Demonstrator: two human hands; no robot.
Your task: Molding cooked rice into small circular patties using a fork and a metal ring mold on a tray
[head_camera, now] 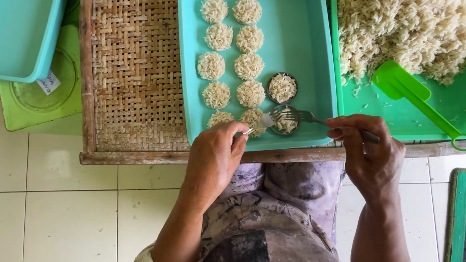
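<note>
Single head view, straight down, close over lap, turquoise tray, tiled floor.

Soft, even daylight fills the scene, bright without harsh glare. Shadows are faint: a thin one lies just beyond the right hand's grip on the fork, inside the teal tray. Focus is sharp near both grips; the lap below them looks slightly smeared. Edges show little distortion.

My fork rests in the ring mould at the tray's near edge, rice discs lying left.
</note>
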